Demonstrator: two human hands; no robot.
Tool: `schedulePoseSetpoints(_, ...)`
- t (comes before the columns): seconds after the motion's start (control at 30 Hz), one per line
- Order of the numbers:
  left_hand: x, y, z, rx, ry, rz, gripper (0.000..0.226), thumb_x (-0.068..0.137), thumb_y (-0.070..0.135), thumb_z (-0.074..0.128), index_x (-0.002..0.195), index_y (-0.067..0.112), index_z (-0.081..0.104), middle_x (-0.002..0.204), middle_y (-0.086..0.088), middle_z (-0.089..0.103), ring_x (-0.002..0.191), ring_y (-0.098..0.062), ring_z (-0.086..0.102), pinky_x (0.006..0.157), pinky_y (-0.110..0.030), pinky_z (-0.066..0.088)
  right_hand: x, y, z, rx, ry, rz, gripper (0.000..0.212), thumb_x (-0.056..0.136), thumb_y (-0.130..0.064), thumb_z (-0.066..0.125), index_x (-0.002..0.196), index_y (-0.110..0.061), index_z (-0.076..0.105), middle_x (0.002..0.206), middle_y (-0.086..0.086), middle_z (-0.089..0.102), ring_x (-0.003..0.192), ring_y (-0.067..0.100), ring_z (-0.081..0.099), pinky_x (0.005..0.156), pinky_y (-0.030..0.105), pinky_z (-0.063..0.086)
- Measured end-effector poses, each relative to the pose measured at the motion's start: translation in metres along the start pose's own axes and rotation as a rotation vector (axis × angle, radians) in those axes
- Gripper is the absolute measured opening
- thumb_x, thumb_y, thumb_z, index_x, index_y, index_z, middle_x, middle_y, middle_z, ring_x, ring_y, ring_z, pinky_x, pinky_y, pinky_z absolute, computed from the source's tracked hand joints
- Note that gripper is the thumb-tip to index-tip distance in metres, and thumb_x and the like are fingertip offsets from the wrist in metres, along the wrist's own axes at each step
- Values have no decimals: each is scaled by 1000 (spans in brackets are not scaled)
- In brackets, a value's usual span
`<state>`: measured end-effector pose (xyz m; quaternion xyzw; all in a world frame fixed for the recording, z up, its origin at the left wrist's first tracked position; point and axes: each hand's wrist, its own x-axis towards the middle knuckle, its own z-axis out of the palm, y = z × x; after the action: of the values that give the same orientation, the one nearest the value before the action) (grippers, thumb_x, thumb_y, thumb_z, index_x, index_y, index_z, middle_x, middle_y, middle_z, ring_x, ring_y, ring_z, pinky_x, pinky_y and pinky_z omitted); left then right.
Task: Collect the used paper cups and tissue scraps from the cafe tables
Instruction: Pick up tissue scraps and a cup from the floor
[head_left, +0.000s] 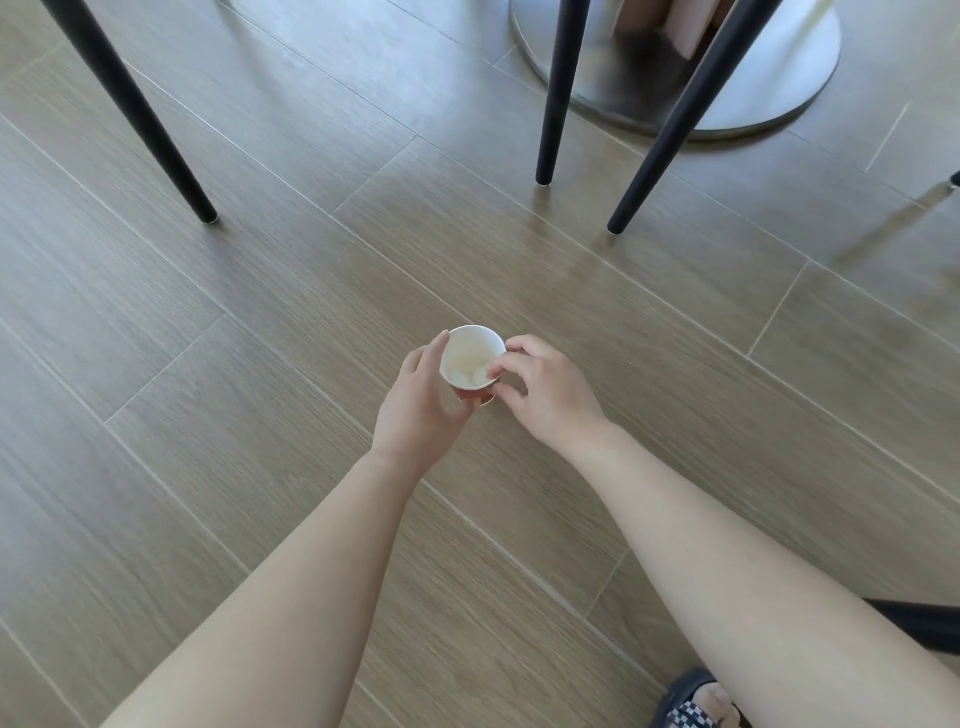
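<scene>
- Cup (471, 357) sits upright, mouth up, over the floor (260, 312), with pale tissue (470, 370) crumpled inside.
- Left hand (423, 402) wraps its left wall, curled shut on it.
- Right hand (545, 387) touches the right rim, fingertips (496, 370) pinched into the mouth; whether they grip tissue, can't tell.
- Chair legs (550, 104) and a desk base (769, 78) stand far behind.

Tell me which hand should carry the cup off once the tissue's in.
Left, probably. The left hand already wraps the paper cup from the side and underneath, bearing it. The right hand only has fingertips at the rim, over the tissue scrap inside, so it is free to release.
</scene>
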<state>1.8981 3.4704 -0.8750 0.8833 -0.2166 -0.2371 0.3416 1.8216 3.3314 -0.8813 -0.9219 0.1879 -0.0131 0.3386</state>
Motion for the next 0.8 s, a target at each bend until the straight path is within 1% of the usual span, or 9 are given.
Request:
schedulePoseSetpoints(0.13,-5,39,-33,-9,-15,77,71,79,34,66,139,26,30,134,0,42,112,-16,53,84,-31,44,0,-30,-42,19,42,5,9,81,-20,68,89,-17,68,109,2,58,92,19,55,74,25,40)
schedulePoseSetpoints(0.27,-24,101,-106,-12,-67,77,80,67,49,59,138,22,33,133,-3,45,118,-17,49,89,-34,42,-11,-89,-108,86,62,32,9,80,-20,69,89,-20,69,109,-2,59,86,13,54,74,30,47)
schedulePoseSetpoints(0.33,-41,139,-151,-13,-87,142,75,69,46,62,134,19,38,126,-3,50,118,-18,47,89,-35,43,-20,-129,-149,94,75,33,9,79,-21,70,88,-22,69,108,-3,60,84,10,52,72,25,42)
schedulePoseSetpoints(0.4,-60,176,-197,-3,-79,179,66,74,37,68,132,19,42,122,-3,51,118,-17,45,89,-31,42,-29,-177,-193,115,86,25,10,78,-20,70,88,-22,70,107,-3,60,85,12,54,73,23,40)
schedulePoseSetpoints(0.5,-89,233,-271,76,-25,201,66,76,32,71,133,22,39,126,0,47,117,-13,46,88,-23,40,-44,-254,-263,205,98,18,11,78,-16,69,89,-19,70,108,-1,60,94,13,57,78,32,50)
schedulePoseSetpoints(0.6,-117,294,-348,115,19,262,63,76,31,70,132,23,41,125,1,45,111,-13,50,85,-25,44,-55,-329,-337,226,132,-7,12,78,-14,69,89,-19,70,106,-2,60,95,12,57,78,37,52)
schedulePoseSetpoints(0.67,-134,337,-398,123,33,315,52,76,30,71,123,21,50,121,0,46,106,-15,53,81,-24,44,-61,-376,-387,221,152,-12,12,79,-15,69,90,-19,70,105,-2,60,94,12,58,79,38,52)
schedulePoseSetpoints(0.73,-150,375,-445,125,46,355,35,76,26,72,107,21,59,119,0,47,100,-15,56,76,-22,43,-68,-421,-431,221,162,-6,12,80,-15,68,91,-18,71,106,-2,61,95,13,58,81,38,51)
schedulePoseSetpoints(0.8,-165,408,-485,141,68,389,19,77,25,72,93,20,62,121,2,47,91,-11,57,69,-24,44,-74,-462,-469,235,187,-19,12,81,-15,67,93,-17,70,107,-2,61,96,11,57,80,36,51)
